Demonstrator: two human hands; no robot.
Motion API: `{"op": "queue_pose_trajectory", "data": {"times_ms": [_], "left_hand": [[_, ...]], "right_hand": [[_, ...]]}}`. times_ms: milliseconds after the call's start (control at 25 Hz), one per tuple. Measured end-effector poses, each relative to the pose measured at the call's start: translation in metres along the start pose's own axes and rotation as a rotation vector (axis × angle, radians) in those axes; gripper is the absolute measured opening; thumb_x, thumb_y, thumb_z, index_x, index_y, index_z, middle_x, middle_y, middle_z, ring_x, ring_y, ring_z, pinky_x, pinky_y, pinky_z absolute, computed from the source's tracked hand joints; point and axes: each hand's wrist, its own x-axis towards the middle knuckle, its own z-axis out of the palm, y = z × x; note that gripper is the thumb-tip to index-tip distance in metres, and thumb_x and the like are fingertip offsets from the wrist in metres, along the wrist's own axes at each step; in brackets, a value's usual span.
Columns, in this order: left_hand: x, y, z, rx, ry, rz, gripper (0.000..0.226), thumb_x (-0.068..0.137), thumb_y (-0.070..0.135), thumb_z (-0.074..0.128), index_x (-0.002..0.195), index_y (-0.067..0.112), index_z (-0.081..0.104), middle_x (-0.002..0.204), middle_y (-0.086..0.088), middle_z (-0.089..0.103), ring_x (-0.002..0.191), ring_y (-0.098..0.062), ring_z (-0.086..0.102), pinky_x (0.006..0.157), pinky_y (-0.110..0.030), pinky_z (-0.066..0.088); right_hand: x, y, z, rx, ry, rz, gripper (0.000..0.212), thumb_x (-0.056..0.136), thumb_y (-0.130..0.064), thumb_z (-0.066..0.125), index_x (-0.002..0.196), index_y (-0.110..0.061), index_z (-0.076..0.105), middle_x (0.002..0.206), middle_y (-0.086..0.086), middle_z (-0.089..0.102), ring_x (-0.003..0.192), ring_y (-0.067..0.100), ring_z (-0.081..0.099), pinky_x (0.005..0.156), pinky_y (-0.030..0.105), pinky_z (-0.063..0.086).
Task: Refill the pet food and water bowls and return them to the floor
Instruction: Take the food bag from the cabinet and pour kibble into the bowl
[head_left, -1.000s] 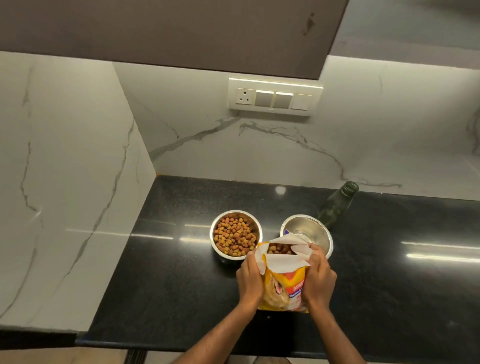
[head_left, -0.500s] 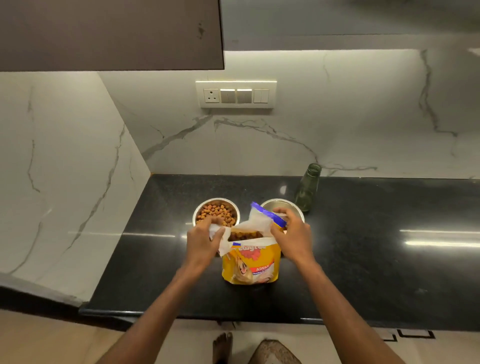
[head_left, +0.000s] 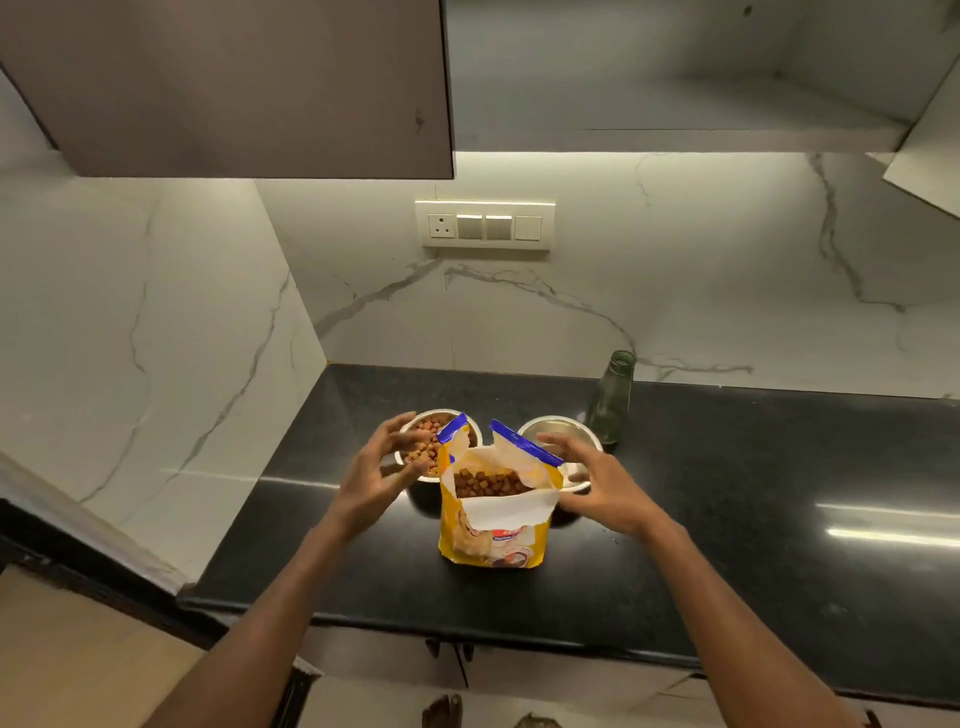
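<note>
A yellow pet food bag (head_left: 493, 525) stands upright on the black counter (head_left: 727, 519), its torn top open and brown kibble showing inside. Behind it to the left sits a steel bowl (head_left: 431, 431) filled with kibble, partly hidden by my left hand. Behind it to the right sits an empty-looking steel bowl (head_left: 563, 428). My left hand (head_left: 382, 467) hovers left of the bag, fingers spread, touching nothing. My right hand (head_left: 597, 480) hovers right of the bag, fingers apart, also holding nothing.
A green glass bottle (head_left: 613, 400) stands uncapped behind the right bowl near the marble wall. A switch panel (head_left: 485, 224) is on the back wall, and a dark cabinet (head_left: 234, 88) hangs overhead. The counter's front edge runs just below the bag.
Both hands have let go of the bag's top and pulled apart to its sides. The bag now stands by itself with its mouth open. The camera has drawn back.
</note>
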Motion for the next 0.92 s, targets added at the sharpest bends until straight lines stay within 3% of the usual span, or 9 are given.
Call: {"op": "queue_pose_trajectory", "data": {"times_ms": [120, 240, 320, 400, 520, 560, 680, 800, 920], "left_hand": [[-0.019, -0.032, 0.009, 0.15, -0.228, -0.119, 0.141, 0.063, 0.057, 0.098, 0.17, 0.037, 0.007, 0.174, 0.007, 0.029, 0.157, -0.016, 0.035, 0.126, -0.045, 0.038], [-0.014, -0.033, 0.036, 0.224, -0.292, -0.113, 0.155, 0.058, 0.057, 0.1, 0.17, 0.032, -0.004, 0.18, 0.002, 0.008, 0.164, -0.015, 0.015, 0.133, -0.043, 0.022], [0.004, -0.022, 0.057, 0.059, -0.23, -0.086, 0.145, 0.06, 0.048, 0.102, 0.169, 0.032, 0.008, 0.172, 0.002, 0.033, 0.157, -0.01, 0.034, 0.127, -0.039, 0.036], [0.024, -0.018, 0.072, 0.004, -0.146, -0.034, 0.115, 0.063, 0.044, 0.102, 0.159, 0.029, 0.041, 0.149, 0.008, 0.061, 0.139, -0.004, 0.058, 0.116, -0.035, 0.052], [0.05, -0.018, 0.069, 0.023, -0.024, -0.075, 0.054, 0.064, 0.043, 0.099, 0.111, 0.029, 0.078, 0.104, 0.013, 0.083, 0.101, -0.004, 0.077, 0.091, -0.042, 0.065], [0.062, -0.018, 0.063, -0.025, -0.023, -0.107, 0.049, 0.061, 0.052, 0.097, 0.1, 0.028, 0.081, 0.092, 0.013, 0.084, 0.091, -0.006, 0.08, 0.082, -0.042, 0.067], [0.107, 0.0, 0.034, -0.187, -0.014, -0.118, 0.078, 0.056, 0.081, 0.085, 0.093, 0.012, 0.082, 0.083, -0.001, 0.085, 0.075, -0.022, 0.083, 0.073, -0.047, 0.07], [0.158, 0.035, 0.004, -0.256, -0.05, 0.014, 0.062, 0.073, 0.075, 0.079, 0.08, 0.013, 0.078, 0.078, -0.01, 0.083, 0.069, -0.031, 0.082, 0.063, -0.042, 0.067], [0.214, 0.069, -0.019, -0.252, -0.051, 0.023, 0.047, 0.079, 0.065, 0.08, 0.07, 0.02, 0.075, 0.073, -0.009, 0.081, 0.061, -0.024, 0.079, 0.053, -0.028, 0.061]], "right_hand": [[-0.004, 0.019, 0.003, -0.153, -0.029, 0.015, 0.112, 0.073, -0.032, 0.084, 0.164, -0.05, 0.02, 0.156, -0.015, 0.052, 0.136, 0.006, 0.055, 0.105, 0.022, 0.051], [0.004, 0.028, 0.028, -0.164, 0.002, 0.045, 0.124, 0.067, -0.036, 0.1, 0.164, -0.043, 0.022, 0.148, -0.025, 0.05, 0.13, -0.008, 0.052, 0.102, 0.01, 0.046], [0.018, 0.027, 0.055, -0.014, 0.135, 0.077, 0.109, 0.062, -0.045, 0.102, 0.152, -0.04, 0.041, 0.133, -0.03, 0.061, 0.12, -0.019, 0.059, 0.092, 0.003, 0.052], [0.035, 0.026, 0.074, 0.032, 0.314, 0.113, 0.07, 0.071, -0.04, 0.098, 0.13, -0.039, 0.062, 0.113, -0.026, 0.072, 0.105, -0.014, 0.069, 0.087, 0.019, 0.064], [0.054, 0.019, 0.076, 0.088, 0.401, 0.144, 0.027, 0.077, -0.032, 0.097, 0.096, -0.033, 0.078, 0.086, -0.014, 0.081, 0.085, 0.002, 0.078, 0.074, 0.03, 0.066], [0.062, 0.013, 0.07, 0.108, 0.411, 0.143, 0.024, 0.076, -0.036, 0.098, 0.089, -0.032, 0.078, 0.08, -0.013, 0.081, 0.082, 0.004, 0.079, 0.07, 0.026, 0.064], [0.096, -0.024, 0.045, 0.187, 0.511, 0.153, 0.041, 0.068, -0.058, 0.096, 0.082, -0.024, 0.076, 0.079, -0.007, 0.082, 0.075, 0.011, 0.081, 0.066, 0.031, 0.067], [0.141, -0.062, 0.008, 0.22, 0.613, 0.125, 0.067, 0.056, -0.078, 0.088, 0.078, -0.017, 0.074, 0.075, -0.001, 0.082, 0.069, 0.018, 0.081, 0.064, 0.038, 0.069], [0.185, -0.089, -0.035, 0.14, 0.653, 0.078, 0.058, 0.06, -0.077, 0.087, 0.078, -0.024, 0.071, 0.075, 0.0, 0.08, 0.069, 0.017, 0.079, 0.062, 0.033, 0.066]]}}
